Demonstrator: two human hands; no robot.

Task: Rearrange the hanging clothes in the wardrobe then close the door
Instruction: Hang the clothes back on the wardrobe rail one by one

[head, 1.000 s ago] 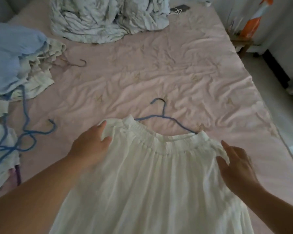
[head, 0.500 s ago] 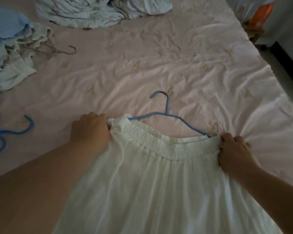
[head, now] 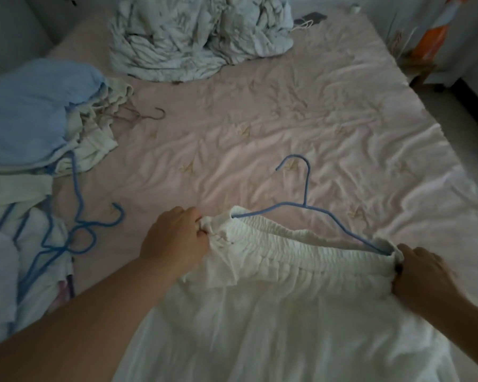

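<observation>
While stretched flat across the lower centre of the frame: white skirt [head: 273, 299], elastic waistband [head: 295, 252] uppermost, laid on the pink bed sheet [head: 260, 128].

Blue hanger [head: 305, 208] threaded into the waistband: hook and neck exposed above the cloth at centre frame, both shoulders running down into the fabric, right shoulder tip just beside the right corner.

Left hand [head: 174, 241], centre left: clenched on the left waistband corner, cloth bunched between fingers and thumb.

Right hand [head: 422, 274], lower right: closed over the right waistband corner, knuckles up, fingertips hidden beneath the fabric.

Step in hand, as judged: seating the waistband over the hanger shoulders, before return to the wardrobe. Wardrobe and door not in view.

Next move, as judged:
- Tension across both corners, enough to stretch the elastic past each hanger end.
- Even seating, left corner looking looser and more crumpled than the right.
- Transfer of one hand to the hook, lift clear of the sheet.

Remaining work, far left of frame: blue garment [head: 31, 111] over pale garments, loose blue hangers [head: 78, 235] tangled near the left edge, further hook [head: 149, 117] at upper left. Crumpled pale bedding [head: 193, 37] at top centre, well apart from the skirt.

Risk: elastic slipping off one shoulder on lifting.
</observation>
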